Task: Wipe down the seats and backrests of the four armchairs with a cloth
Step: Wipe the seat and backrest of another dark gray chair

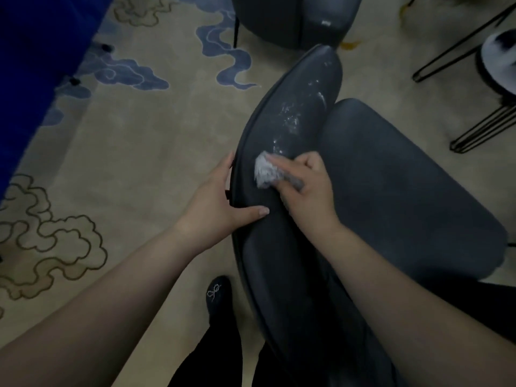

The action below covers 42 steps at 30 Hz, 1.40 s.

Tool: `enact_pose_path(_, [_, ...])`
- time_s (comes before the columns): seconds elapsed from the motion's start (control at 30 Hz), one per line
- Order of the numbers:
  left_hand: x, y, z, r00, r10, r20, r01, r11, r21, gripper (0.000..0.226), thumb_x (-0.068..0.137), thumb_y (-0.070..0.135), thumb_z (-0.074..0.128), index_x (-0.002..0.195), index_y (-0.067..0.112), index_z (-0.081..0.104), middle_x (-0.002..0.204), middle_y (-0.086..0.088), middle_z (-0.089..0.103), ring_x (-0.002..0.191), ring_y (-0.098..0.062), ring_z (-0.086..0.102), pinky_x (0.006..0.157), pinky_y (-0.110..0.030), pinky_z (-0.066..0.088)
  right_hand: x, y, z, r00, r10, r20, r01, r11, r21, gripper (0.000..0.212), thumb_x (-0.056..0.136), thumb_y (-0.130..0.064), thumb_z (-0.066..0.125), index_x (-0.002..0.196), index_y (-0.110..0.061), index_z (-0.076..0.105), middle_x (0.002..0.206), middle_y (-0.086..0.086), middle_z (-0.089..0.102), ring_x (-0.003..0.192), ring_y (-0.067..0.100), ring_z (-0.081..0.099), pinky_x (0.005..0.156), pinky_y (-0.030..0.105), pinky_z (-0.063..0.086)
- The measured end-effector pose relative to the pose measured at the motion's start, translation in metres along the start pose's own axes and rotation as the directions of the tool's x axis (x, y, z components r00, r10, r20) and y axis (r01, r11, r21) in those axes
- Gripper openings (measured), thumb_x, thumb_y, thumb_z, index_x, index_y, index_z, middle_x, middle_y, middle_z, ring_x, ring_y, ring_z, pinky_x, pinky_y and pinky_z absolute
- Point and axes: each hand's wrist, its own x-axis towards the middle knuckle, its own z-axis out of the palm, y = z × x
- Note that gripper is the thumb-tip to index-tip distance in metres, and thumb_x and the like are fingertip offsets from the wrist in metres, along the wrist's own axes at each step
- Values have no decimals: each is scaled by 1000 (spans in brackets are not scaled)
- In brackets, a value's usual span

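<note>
Cloth (pixel 265 174) half-hidden under right hand (pixel 307 188), backrest (pixel 290 129) smears blurry.

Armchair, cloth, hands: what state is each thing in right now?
Backrest: smeared with white marks ahead of the cloth.
Cloth: bunched up, pressed against the backrest.
Right hand: fingers curled round the cloth.
Left hand: grips the backrest's outer edge, thumb on its front.
Seat: bare, no marks visible.
Second armchair: untouched, only partly in view.
</note>
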Motion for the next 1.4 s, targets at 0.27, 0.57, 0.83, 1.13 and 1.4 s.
enact_pose_path(0.27, [32, 1, -19, 986, 29, 167, -31, 999, 9, 88, 69, 19, 84, 143, 30, 37, 115, 42, 53, 99, 5, 62, 79, -9, 48, 20, -7, -3, 983, 182, -9, -181, 981, 76, 43, 81, -4, 70, 116, -27, 64, 87, -5, 35, 71, -12, 47, 66, 0, 37])
enact_pose_path(0.57, [46, -6, -16, 980, -63, 189, 53, 997, 58, 107, 66, 37, 84, 151, 37, 18, 150, 14, 35, 130, -17, 47, 106, -40, 43, 76, 4, 5, 984, 162, -79, -165, 986, -24, 40, 81, -5, 71, 117, -20, 66, 88, -4, 33, 79, 2, 43, 81, 5, 37])
enact_pose_path(0.83, [77, 19, 3, 1000, -25, -3, 25, 998, 57, 65, 73, 27, 79, 129, 28, 47, 119, 12, 60, 107, -3, 58, 94, -29, 50, 46, 16, -14, 981, 194, -24, -192, 979, 69, 45, 81, -4, 70, 114, -33, 63, 86, -7, 35, 74, -11, 47, 73, 2, 38])
enact_pose_path(1.13, [92, 19, 32, 958, -131, -254, 189, 957, 220, 87, 70, 60, 71, 142, 26, 35, 129, 8, 57, 109, -12, 58, 88, -33, 52, 129, 33, -12, 971, 216, -104, -215, 976, 22, 39, 82, -6, 70, 118, -21, 66, 86, -11, 31, 79, -11, 44, 82, 0, 34])
enact_pose_path(1.4, [92, 18, 33, 950, -111, -291, 187, 950, 248, 78, 68, 60, 72, 135, 33, 42, 117, 15, 61, 100, -7, 61, 82, -28, 53, 102, 35, -16, 994, 110, 11, -110, 994, -1, 47, 78, -2, 72, 119, -24, 63, 89, -3, 36, 81, 0, 42, 83, 8, 37])
